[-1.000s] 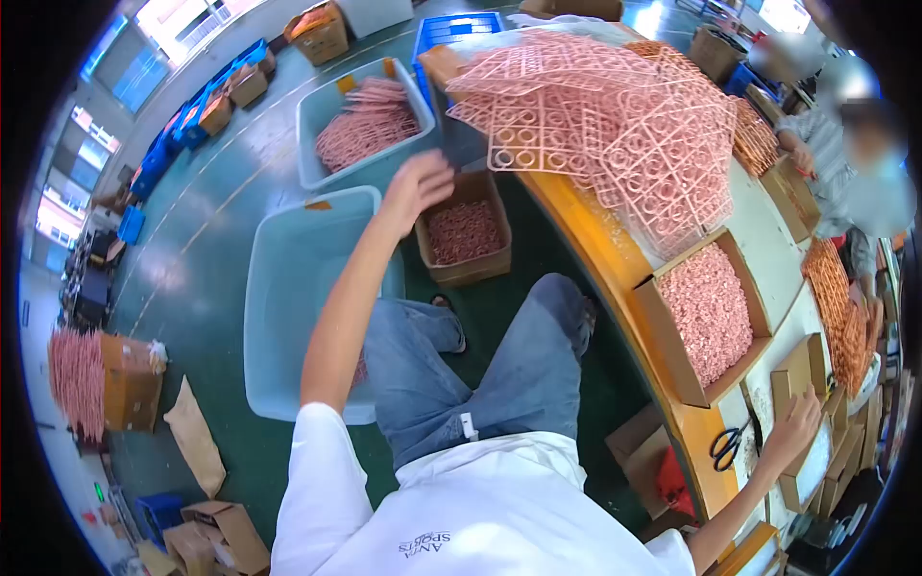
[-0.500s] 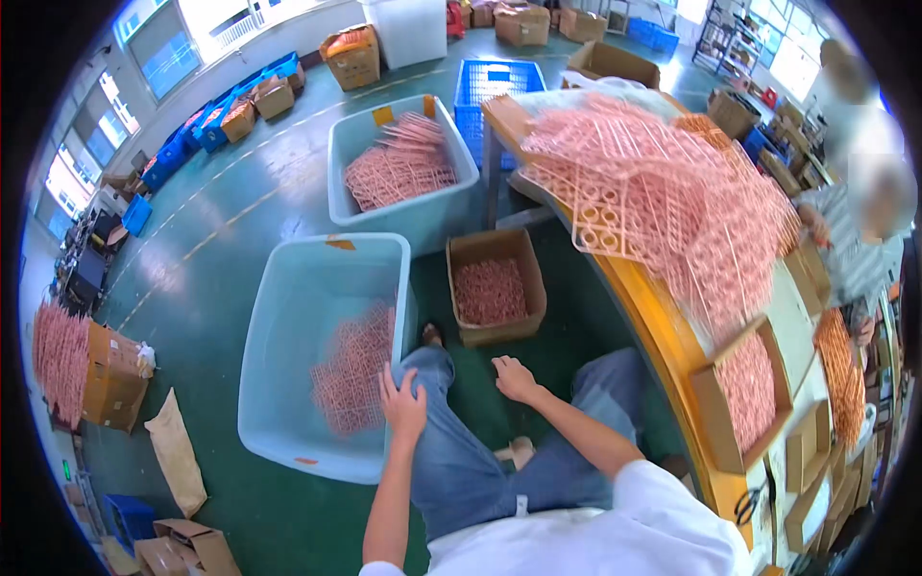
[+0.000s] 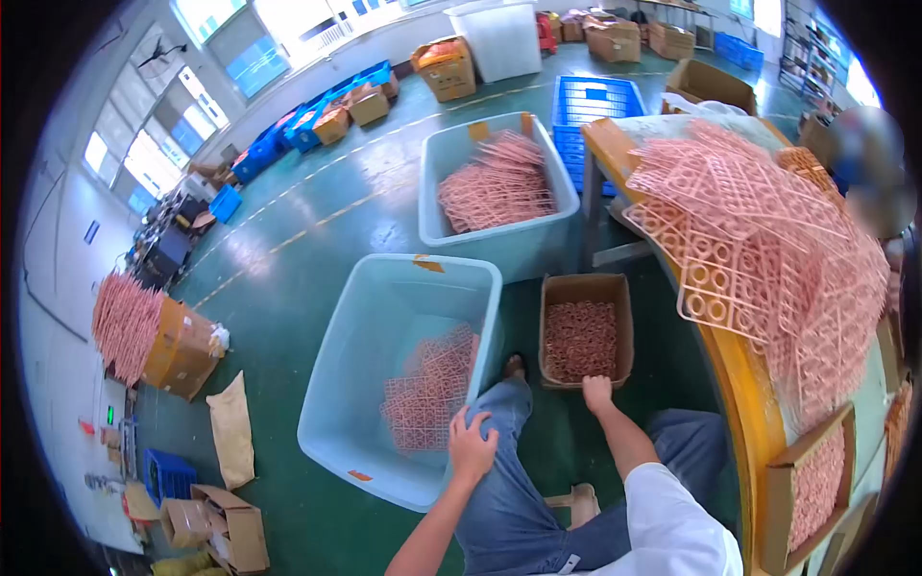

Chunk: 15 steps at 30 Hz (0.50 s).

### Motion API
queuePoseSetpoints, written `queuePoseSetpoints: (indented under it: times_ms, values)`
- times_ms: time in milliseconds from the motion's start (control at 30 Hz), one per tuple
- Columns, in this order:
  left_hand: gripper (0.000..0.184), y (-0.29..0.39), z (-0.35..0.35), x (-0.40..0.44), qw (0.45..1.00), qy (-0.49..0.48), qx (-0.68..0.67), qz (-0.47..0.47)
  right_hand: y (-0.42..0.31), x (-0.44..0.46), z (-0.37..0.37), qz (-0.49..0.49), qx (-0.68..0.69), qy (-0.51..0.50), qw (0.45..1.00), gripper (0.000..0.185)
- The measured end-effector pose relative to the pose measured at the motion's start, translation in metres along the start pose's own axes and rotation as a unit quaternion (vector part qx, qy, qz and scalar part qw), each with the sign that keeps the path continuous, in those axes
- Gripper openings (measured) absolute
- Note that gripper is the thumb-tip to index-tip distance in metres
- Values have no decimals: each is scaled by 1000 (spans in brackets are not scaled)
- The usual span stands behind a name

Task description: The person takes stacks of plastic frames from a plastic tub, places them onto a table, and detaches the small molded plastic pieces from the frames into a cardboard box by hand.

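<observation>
Cardboard box [image 3: 586,288]: state its position and the hands at it.

– It stands open on the floor ahead of the person. The right hand [image 3: 597,392] is clenched on its near rim. The left hand [image 3: 473,449] lies to the left of the box and nearer the person, fingers apart, at the knee and the edge of the near tub [image 3: 370,326]. No item is seen in its grasp.

Contents of the box?

– Small reddish-pink pieces [image 3: 580,341], heaped loosely below the rim.

And around it, working outward?

– Left of the box, the near tub, light blue, with a few pink grid sheets [image 3: 427,389] flat on its bottom. Right of the box, the table [image 3: 749,403], wooden-edged, bearing a tray-like carton [image 3: 776,518] of pale pink bits and, beyond that, a large untidy pile of pink lattices [image 3: 759,211], part of it over the table's edge.

Farther off?

– Beyond the box and to its left, the far tub [image 3: 499,245], holding a heap of pink frames [image 3: 495,192]. Directly beyond the box, past the table's end, a blue crate [image 3: 600,96]. Farthest in that line, a brown carton [image 3: 613,40] near the wall.
</observation>
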<state>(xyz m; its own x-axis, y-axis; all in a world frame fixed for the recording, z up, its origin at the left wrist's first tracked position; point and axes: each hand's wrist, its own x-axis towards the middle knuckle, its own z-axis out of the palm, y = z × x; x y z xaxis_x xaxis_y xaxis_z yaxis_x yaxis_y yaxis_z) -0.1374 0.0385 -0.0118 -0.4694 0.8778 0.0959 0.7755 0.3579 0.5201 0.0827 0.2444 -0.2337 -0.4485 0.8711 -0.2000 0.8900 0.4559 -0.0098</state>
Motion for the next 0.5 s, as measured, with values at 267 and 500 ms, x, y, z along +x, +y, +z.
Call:
queuePoseSetpoints:
  times_ms: [267, 500]
  values:
    - [27, 2, 0, -7, 1000, -11, -11, -10, -27, -138, 7, -23, 86, -112, 990, 17]
    - [28, -3, 4, -8, 999, -15, -26, 19, -34, -160, -139, -179, 52, -403, 896, 25]
